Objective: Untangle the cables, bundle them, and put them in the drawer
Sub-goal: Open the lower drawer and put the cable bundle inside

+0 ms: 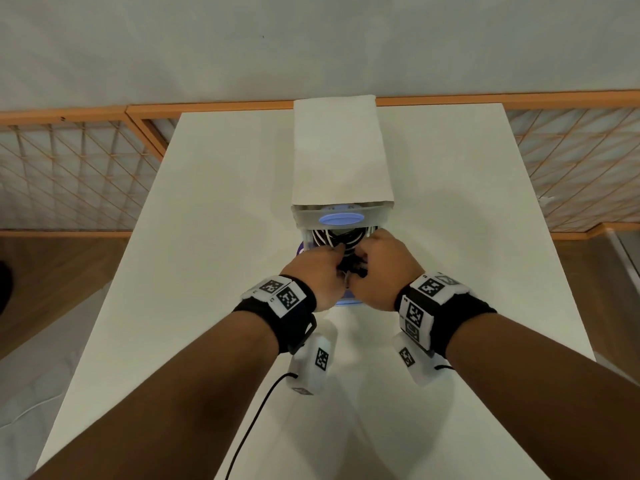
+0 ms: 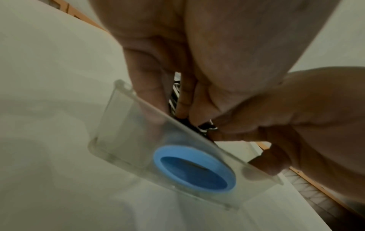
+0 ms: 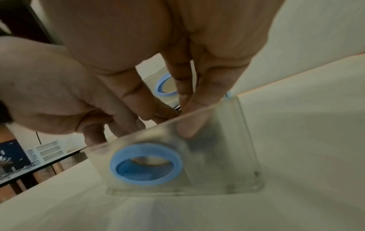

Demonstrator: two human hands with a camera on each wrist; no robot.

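White worktop [image 1: 214, 237] is seen running away from the viewer toward a pale wall, with orange-framed lattice panels [image 1: 69, 174] on either side below it. On the worktop a tall white drawer unit [image 1: 337, 154] is placed centrally, and its lower translucent drawer [image 2: 126, 140], fitted with a round blue handle [image 2: 194, 168], is pulled out toward the viewer. Above the open drawer the left hand [image 1: 317, 271] and the right hand [image 1: 382, 268] are brought together, both wrists banded with black straps carrying printed markers. Fingers of both hands are curled down into the drawer, where a bundle of black and white cables [image 1: 341, 239] is held between them. The cables are lodged inside the drawer, mostly hidden behind the fingers.
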